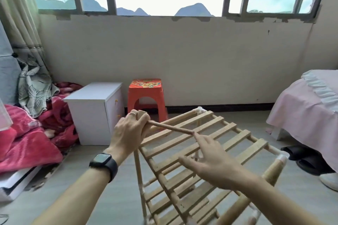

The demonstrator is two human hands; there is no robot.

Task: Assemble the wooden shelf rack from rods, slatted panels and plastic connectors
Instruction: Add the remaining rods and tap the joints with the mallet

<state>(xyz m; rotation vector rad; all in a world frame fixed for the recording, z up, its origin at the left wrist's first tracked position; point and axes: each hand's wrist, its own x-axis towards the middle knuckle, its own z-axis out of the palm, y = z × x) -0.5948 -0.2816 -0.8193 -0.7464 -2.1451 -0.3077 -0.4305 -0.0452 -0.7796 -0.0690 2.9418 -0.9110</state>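
while the left hand point(128, 131) is grasping the rod point(170, 128), the right hand's point(210, 159) released fingers point(198, 138) are touching its 4 o'clock tip; the next move is likely calling for seating it squarely in the rack point(256, 145).

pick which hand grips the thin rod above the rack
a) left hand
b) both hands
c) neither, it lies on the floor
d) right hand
a: the left hand has its fingers curled round one end of the thin rod, while the right hand is spread, with only its index fingertip at the rod's other end, over the rack.
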